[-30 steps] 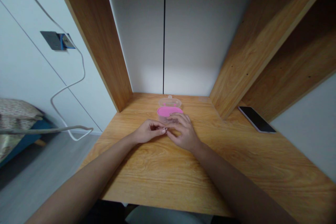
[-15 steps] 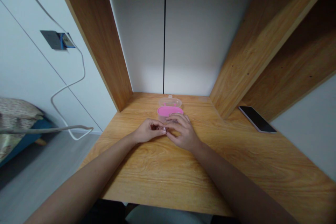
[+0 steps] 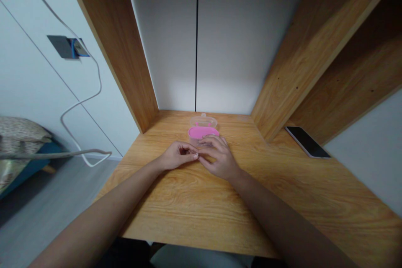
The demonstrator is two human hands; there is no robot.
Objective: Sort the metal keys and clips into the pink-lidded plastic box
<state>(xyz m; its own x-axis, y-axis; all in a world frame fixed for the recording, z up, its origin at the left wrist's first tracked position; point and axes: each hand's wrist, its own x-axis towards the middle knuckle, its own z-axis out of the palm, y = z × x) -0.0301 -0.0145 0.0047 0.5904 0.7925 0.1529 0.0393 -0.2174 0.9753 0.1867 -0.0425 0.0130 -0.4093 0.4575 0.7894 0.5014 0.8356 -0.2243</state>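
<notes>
My left hand (image 3: 176, 155) is closed in a pinch, its thumb and index fingertips meeting the other hand's fingertips just in front of a pink oval box. A tiny pale thing (image 3: 197, 155) shows at the fingertips, too small and too covered to name. My right hand (image 3: 220, 159) is closed too, thumb and index finger bent to the same spot. Its other fingers arch over the front right of the pink oval box (image 3: 201, 132). The box's clear lid (image 3: 205, 121) lies tipped back behind it, with a small tab at the far edge.
The wooden desk (image 3: 194, 209) spreads around my hands. A phone (image 3: 307, 142) lies at the right, by the wooden partition (image 3: 314, 63). Left of the desk a white cable (image 3: 99, 75) hangs from a wall socket (image 3: 78, 48). A chair edge (image 3: 194, 257) shows below.
My fingertips have closed in on each other, and the small pale thing between them is now more covered. The box, its lid and the phone have stayed put.
</notes>
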